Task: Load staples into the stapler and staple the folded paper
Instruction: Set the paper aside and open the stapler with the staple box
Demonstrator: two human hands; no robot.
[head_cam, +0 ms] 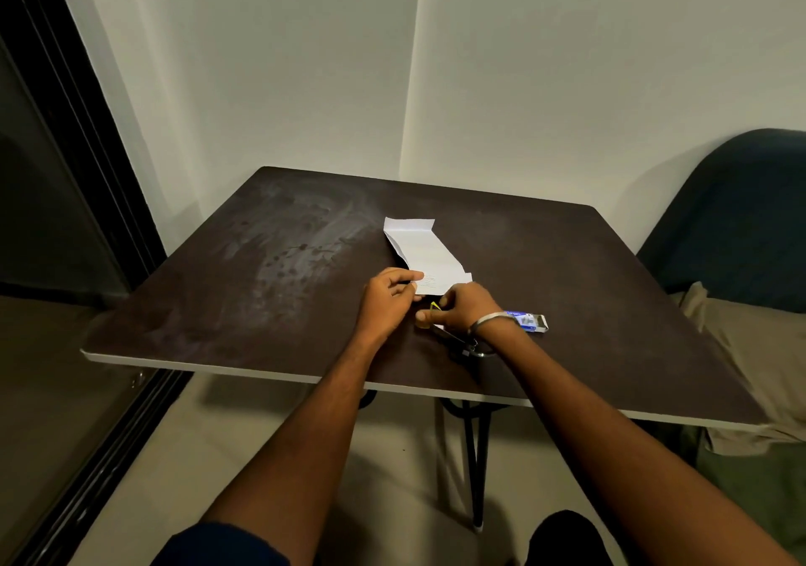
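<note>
Nearest my head camera I see two bare forearms reaching over the near edge of one dark table (pixel 227 286). The left hand (pixel 389 301) has its fingers curled, thumb and forefinger pinching the near-left corner of the single folded paper (pixel 425 251), which lies flat on the table and runs away from me toward the wall. Faint writing shows on the paper's near end; I cannot read it. The right hand (pixel 462 308), with one metal bangle (pixel 490 320) at the wrist, has its fingers curled round a yellow stapler (pixel 436 309), most of it hidden under the palm; its front end sits at the paper's near edge, just beside the left fingertips. I cannot tell whether it touches the sheet. One small blue-and-white staple box (pixel 528 320) lies on the table just beyond the right wrist, its print too small to read. A blue chair (pixel 737 216) stands at far right.
</note>
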